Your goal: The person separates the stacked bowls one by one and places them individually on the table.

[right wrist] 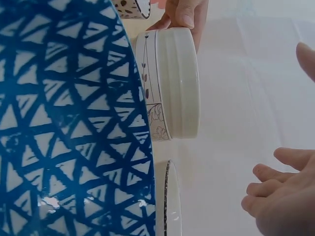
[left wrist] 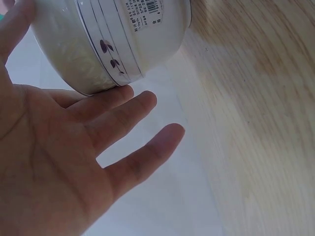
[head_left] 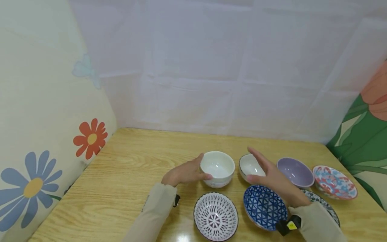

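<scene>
My left hand (head_left: 188, 171) holds the side of a white bowl (head_left: 218, 166), thumb at its near side and index finger at the far rim. In the left wrist view, that bowl (left wrist: 118, 39) shows thin lines, a dark leaf motif and a barcode label; the ring and little fingers are spread away from it. My right hand (head_left: 273, 178) is spread with nothing in it, over the blue-and-white triangle-patterned bowl (head_left: 263, 208). Its thumb overlaps a small dark-rimmed white bowl (head_left: 249, 167) in the head view.
Nearest me stands a bowl with a dark radiating pattern (head_left: 216, 216). To the right are a purple bowl (head_left: 295, 172), a red-and-blue mottled bowl (head_left: 335, 182) and a patterned dish (head_left: 325, 203) partly under my right forearm. A white cloth (head_left: 193, 84) hangs behind the wooden table (head_left: 121, 201).
</scene>
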Motion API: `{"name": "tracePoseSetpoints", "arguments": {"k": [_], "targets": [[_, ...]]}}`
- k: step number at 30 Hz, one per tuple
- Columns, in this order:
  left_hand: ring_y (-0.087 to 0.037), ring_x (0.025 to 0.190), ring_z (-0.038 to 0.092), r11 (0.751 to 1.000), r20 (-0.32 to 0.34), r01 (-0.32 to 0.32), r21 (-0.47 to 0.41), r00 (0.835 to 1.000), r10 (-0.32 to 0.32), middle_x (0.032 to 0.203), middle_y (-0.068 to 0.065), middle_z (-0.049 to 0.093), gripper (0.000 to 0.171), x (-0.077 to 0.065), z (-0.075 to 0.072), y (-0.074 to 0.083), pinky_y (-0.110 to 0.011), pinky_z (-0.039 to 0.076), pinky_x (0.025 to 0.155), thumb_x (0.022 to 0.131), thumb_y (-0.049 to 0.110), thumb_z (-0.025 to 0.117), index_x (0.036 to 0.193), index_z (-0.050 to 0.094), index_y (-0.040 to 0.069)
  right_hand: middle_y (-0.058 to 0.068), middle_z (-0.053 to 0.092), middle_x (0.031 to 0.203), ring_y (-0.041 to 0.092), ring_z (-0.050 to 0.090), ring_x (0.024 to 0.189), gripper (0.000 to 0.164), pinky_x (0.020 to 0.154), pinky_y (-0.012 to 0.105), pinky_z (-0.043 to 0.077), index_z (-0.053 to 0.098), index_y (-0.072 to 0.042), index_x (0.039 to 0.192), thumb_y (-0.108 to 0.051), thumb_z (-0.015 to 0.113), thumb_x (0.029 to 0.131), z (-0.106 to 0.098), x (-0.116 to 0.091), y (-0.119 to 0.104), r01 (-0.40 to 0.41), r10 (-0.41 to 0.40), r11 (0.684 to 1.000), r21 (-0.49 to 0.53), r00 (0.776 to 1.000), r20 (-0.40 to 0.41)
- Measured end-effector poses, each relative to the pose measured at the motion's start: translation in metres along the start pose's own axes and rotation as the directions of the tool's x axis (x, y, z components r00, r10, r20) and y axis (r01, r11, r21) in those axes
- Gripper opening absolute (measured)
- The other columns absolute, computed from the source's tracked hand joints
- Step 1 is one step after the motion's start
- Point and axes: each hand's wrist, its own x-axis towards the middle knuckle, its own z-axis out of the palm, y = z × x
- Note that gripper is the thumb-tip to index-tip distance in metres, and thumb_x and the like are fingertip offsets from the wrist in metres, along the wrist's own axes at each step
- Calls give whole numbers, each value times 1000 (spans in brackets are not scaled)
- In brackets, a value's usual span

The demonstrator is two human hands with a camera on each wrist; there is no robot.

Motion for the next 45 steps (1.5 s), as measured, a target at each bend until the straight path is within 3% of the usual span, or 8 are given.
{"name": "tracePoseSetpoints", "arguments": {"k": [3,7,16,28,38,45], "targets": [[-27,132,25,1000,1,-15,4,1000,15,147,-14,15,99,-1,-1,0,-43,25,106,79,53,58,144,1,4,0,7,151,36,3,136,83,99,64,10,12,-33,143,-39,65,79,1,8,-1,3,-3,1000,-6,1000,9],[-28,132,25,999,1,-37,4,999,37,147,-16,15,98,-1,-1,0,-43,25,106,80,52,58,143,2,2,4,9,150,36,5,135,87,100,63,11,12,-24,145,-39,67,78,8,20,2,29,-28,999,-27,999,18],[-26,132,25,999,-6,-47,22,999,47,147,-14,17,96,1,-2,1,-42,24,106,80,51,58,144,3,3,7,14,149,36,10,135,92,101,61,14,15,-21,144,-35,72,73,27,39,14,66,-65,997,-45,997,37],[-25,129,32,997,0,-83,6,997,83,144,-11,28,90,1,-3,3,-43,28,104,82,46,59,144,8,6,12,14,149,37,12,134,107,102,58,16,12,-15,144,-38,79,64,44,49,23,76,-74,994,-74,997,34],[-26,129,31,998,7,-40,45,999,39,146,-13,22,93,-3,-4,5,-42,27,105,83,48,56,144,2,3,20,18,146,39,23,130,113,101,58,20,10,-8,144,-39,80,61,54,57,20,99,-94,990,-97,994,51],[-26,129,32,997,5,-66,40,998,66,145,-14,24,93,-2,-3,4,-43,27,104,82,49,56,144,3,3,23,23,142,39,31,126,117,101,55,25,8,0,142,-39,81,60,58,58,19,152,-146,981,-123,988,56]]}}
